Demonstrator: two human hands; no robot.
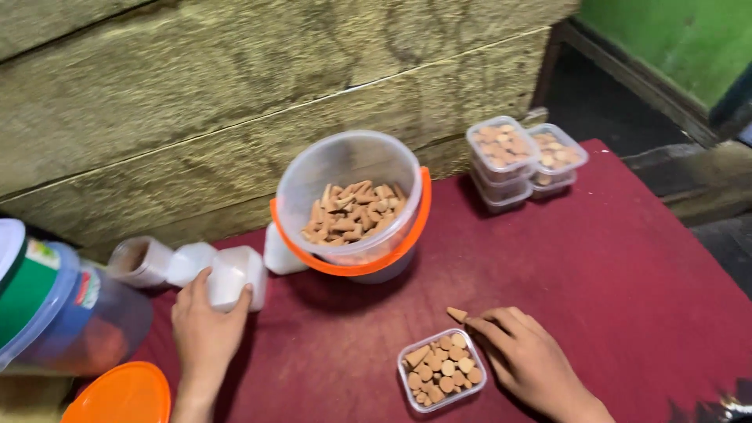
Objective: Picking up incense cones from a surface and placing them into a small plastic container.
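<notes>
Nearly full now: small clear plastic tub of tan cone-shaped pieces (441, 370) on the red tabletop (611, 266), taking one more.
Right hand (526, 356) pinching a single loose tan cone (457, 314) just above the tub; left hand (205, 325) gripping an empty white tub (233, 276). Probably calls for placing the cone, then swapping tubs.

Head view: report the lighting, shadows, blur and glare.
Head view: soft light from above, dim toward the right edge; the bucket casts a faint shadow on the red table; both the left hand and the right hand are slightly soft; mild sheen on the orange lid; no strong glare.
</notes>
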